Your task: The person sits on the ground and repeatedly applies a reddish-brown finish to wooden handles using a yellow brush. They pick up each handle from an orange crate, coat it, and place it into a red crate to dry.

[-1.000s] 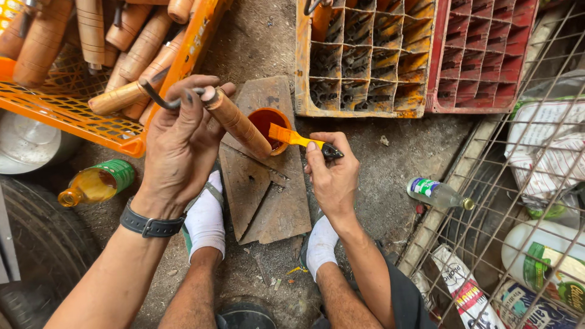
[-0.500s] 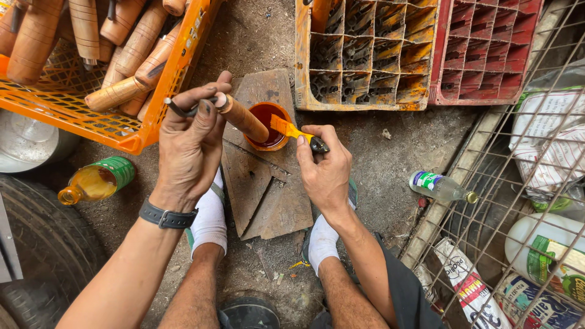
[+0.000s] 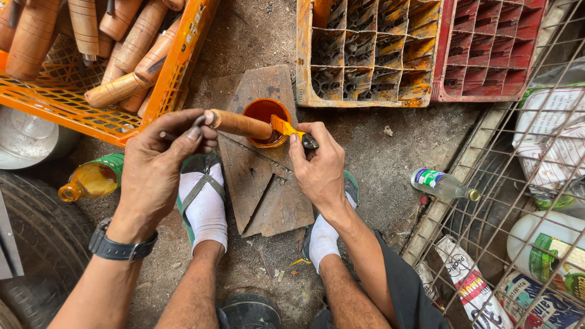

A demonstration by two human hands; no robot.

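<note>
— Right, starting far left: an orange plastic crate (image 3: 91,113) piled with turned wooden handles (image 3: 131,39), a grey metal pan (image 3: 24,143) tucked under its corner, and below that a small bottle of amber liquid (image 3: 91,181) lying on the dirt beside a tyre (image 3: 36,244).

— And the left hand (image 3: 155,167)?

— Watch on the wrist, fingers pinched tight round a thin metal rod (image 3: 177,131) that sticks out of a wooden handle (image 3: 241,123). The handle lies level, its far end over a small orange pot (image 3: 263,113) of paint.

— Pot's sitting where?

— On rusty metal plates (image 3: 262,189) lying flat on the ground, between two white-socked feet in green sandals (image 3: 204,201).

— Right hand (image 3: 320,167) now.

— Closed on a short dark-handled brush (image 3: 292,131), bristles loaded orange, tip touching the handle's end right above the pot.

— Beyond that?

— Two divided bottle crates at the top, one orange (image 3: 368,52), one red (image 3: 487,49). A clear plastic bottle (image 3: 442,184) lies on the ground near a wire mesh rack (image 3: 512,201), with printed bags and a white jug (image 3: 542,247) behind the mesh.
</note>
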